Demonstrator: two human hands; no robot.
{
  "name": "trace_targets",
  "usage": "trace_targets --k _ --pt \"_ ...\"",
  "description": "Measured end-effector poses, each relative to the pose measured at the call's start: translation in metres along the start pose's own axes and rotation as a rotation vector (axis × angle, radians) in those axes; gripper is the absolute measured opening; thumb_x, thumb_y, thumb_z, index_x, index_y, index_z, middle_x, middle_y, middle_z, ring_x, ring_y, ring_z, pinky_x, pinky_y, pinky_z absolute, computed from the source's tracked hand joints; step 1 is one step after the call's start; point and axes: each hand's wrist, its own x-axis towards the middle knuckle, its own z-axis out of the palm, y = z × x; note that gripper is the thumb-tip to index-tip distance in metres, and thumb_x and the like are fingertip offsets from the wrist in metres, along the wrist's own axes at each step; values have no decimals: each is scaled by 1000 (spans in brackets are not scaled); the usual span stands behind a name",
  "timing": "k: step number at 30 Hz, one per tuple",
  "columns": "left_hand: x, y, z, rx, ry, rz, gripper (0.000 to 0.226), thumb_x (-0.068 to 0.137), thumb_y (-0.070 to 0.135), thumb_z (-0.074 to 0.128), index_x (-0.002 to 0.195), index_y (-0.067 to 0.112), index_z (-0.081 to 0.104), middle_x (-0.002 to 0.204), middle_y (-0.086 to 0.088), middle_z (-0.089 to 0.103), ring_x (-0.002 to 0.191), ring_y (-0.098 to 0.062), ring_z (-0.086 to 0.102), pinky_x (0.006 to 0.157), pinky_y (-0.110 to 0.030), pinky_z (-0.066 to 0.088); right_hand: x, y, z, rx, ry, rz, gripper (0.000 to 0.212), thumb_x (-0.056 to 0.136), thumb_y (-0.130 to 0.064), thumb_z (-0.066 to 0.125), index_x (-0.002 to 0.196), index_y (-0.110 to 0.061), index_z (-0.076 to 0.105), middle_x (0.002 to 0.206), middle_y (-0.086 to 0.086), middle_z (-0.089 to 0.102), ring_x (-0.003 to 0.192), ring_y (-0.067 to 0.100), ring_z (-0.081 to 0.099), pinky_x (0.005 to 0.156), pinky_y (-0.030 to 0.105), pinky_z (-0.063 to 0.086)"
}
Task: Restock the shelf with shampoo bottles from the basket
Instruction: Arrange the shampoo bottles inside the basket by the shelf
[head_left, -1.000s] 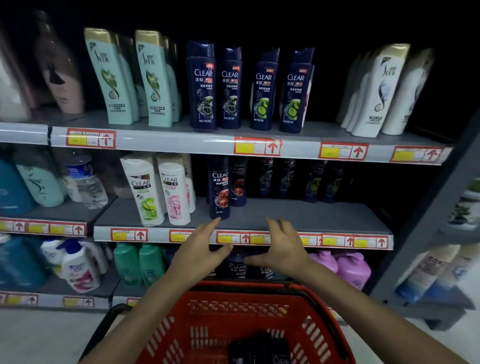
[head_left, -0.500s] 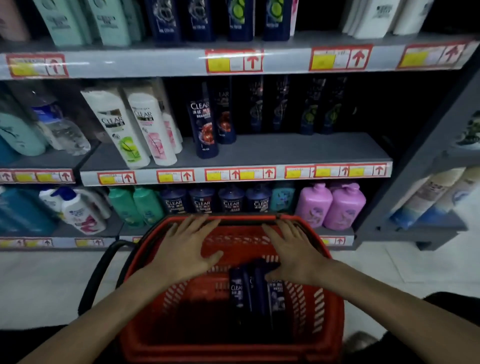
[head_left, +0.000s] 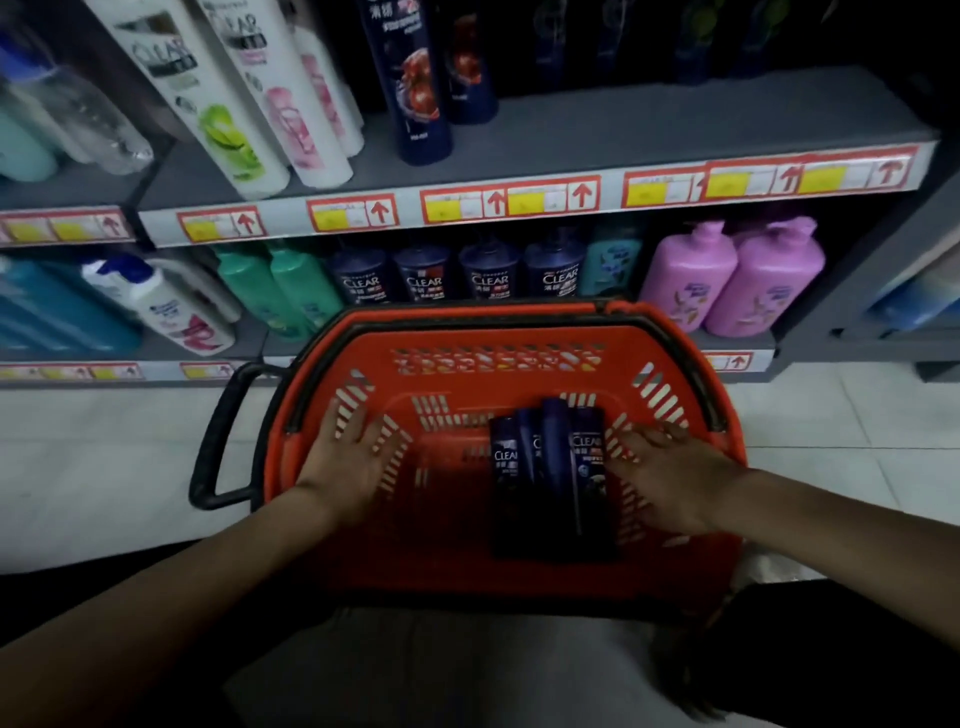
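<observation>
Now both hands (head_left: 358, 457) flat — basket (head_left: 498, 332).

A: What sits at the far left of the middle shelf?
B: A clear plastic bottle (head_left: 98, 122), leaning, beside a teal bottle (head_left: 21, 150) cut off by the frame's edge.
A: And lower down?
B: Two pink pump jugs (head_left: 732, 275) stand touching at the right end. Two green bottles (head_left: 280, 291) stand left of centre, and a white bottle (head_left: 171, 312) with a blue cap leans near them. A big blue jug (head_left: 57, 306) fills the left corner.
A: The strips along the edges?
B: Red and yellow price tags (head_left: 511, 200) with arrows pointing up; the print is too blurred to read.
A: Underfoot?
B: Pale floor tiles (head_left: 104, 467).
</observation>
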Motion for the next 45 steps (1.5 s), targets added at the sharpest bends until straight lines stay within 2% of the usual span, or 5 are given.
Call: trace_targets --k 4,25,31,36,45 --pt "3 -1 0 114 -50 -11 62 105 36 25 161 17 9 167 -18 8 153 -42 -3 118 -65 -5 -2 0 -3 -89 -62 53 71 90 -45 59 153 -22 38 161 16 28 148 36 26 124 45 18" --pt "58 75 -79 215 -6 38 67 92 59 38 147 23 47 154 -9 44 151 -39 17 116 -66 -7 -38 69 46 -90 -193 286 68 80 -46 70 140 -19 56 147 12 48 142 35 34 124 46 18" --pt "60 104 -103 102 -7 65 46 94 50 44 130 25 57 129 -3 63 123 -27 55 114 -60 21 -18 63 53 437 -53 385 45 89 -43 70 124 -17 62 121 7 66 109 27 63 94 39 55" --pt "66 104 -97 47 -26 66 46 93 50 47 132 27 56 128 1 65 122 -23 57 111 -51 30 25 47 57 1016 81 610 39 83 -53 77 99 -19 67 87 0 66 76 15 62 69 29 49" --pt "68 103 -116 -134 -148 78 38 98 45 43 124 25 61 126 0 64 117 -25 61 96 -40 45 49 19 58 1092 119 763 32 77 -40 86 92 -19 66 75 -3 60 71 15 60 71 27 50"
